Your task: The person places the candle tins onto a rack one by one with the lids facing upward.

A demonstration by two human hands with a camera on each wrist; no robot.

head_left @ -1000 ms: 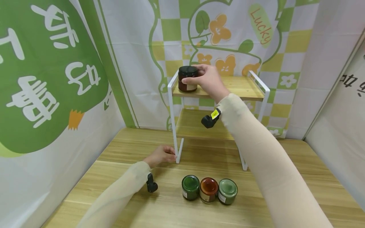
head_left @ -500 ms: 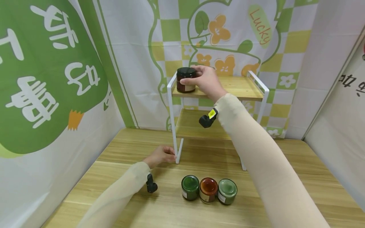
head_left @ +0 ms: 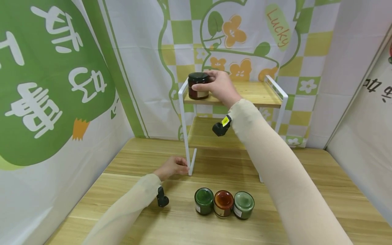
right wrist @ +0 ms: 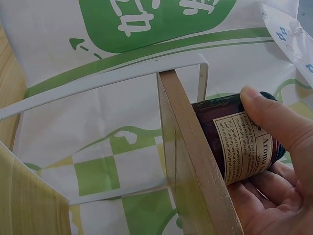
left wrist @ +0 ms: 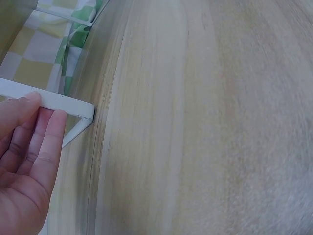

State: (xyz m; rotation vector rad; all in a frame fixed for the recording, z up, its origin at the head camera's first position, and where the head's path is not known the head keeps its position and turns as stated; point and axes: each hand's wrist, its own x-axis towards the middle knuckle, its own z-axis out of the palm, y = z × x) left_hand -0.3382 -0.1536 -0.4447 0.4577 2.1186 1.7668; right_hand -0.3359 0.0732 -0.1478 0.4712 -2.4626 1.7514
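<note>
My right hand [head_left: 223, 87] grips a dark reddish-brown candle jar [right wrist: 215, 128] with a black lid, thumb on one side and fingers round the other. In the right wrist view its cream label reads "Aroma", and its base meets the top board. The jar stands upright at the left end of the small two-tier shelf [head_left: 254, 93], which has wooden boards and white metal sides. Low on the left, my left hand [head_left: 172, 168] holds the shelf's front left leg [left wrist: 68, 104] near its foot, between thumb and fingertips.
Three glass jars stand in a row on the wooden table [head_left: 137, 217] before the shelf: dark green [head_left: 203, 201], amber [head_left: 223, 203] and pale green [head_left: 243, 205]. The shelf's lower board [head_left: 208, 132] is partly behind the right wrist. Printed cloth walls enclose the table.
My right hand and the candle jar have shifted slightly left toward the shelf's left side rail. The left hand stays at the leg, and the three jars have not moved.
</note>
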